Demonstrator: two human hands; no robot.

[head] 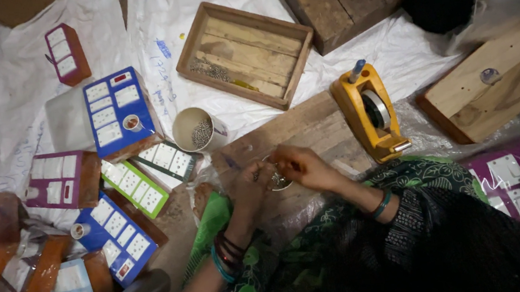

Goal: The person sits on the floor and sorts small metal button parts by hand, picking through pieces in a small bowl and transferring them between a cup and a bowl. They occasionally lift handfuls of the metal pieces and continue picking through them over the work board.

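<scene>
My left hand (251, 188) and my right hand (300, 166) meet over a wooden board (309, 128) in front of me. Between their fingertips lies a small white dish (278, 181) holding tiny shiny pieces. Both hands pinch at something small over the dish; what each holds is too small to make out. Bangles ring both wrists. A white cup (198, 130) with small metal beads stands just left of the board.
A shallow wooden tray (244, 52) with a few loose bits lies at the back. A yellow tape dispenser (371, 113) sits right of the board. Stacks of blue (118, 112), green (133, 187) and purple (60, 179) cards with small white squares lie to the left. Wooden blocks (489, 82) stand right.
</scene>
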